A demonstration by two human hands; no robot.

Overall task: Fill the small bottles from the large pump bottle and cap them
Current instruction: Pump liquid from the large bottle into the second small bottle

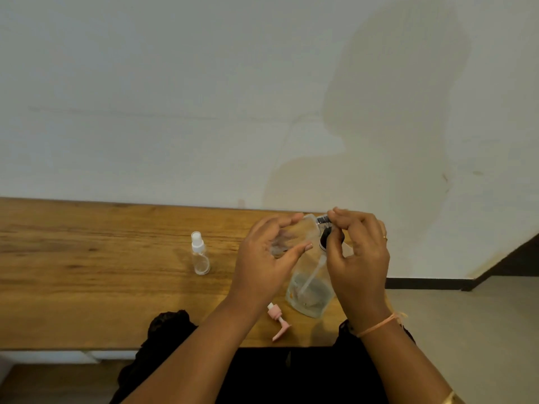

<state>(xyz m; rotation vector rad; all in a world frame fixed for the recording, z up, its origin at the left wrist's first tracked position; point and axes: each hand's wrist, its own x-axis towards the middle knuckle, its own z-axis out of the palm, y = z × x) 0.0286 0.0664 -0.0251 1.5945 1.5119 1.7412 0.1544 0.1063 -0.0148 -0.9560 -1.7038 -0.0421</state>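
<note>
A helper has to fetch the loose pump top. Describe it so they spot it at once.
On the wooden table, look along the near edge. Just left of the large clear bottle lies the pump top. It alone is pink and lies on its side, off any bottle, unlike the upright clear spray bottle with a white top.

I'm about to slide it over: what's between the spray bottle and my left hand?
Head view: only bare tabletop separates spray bottle and left hand.
</note>
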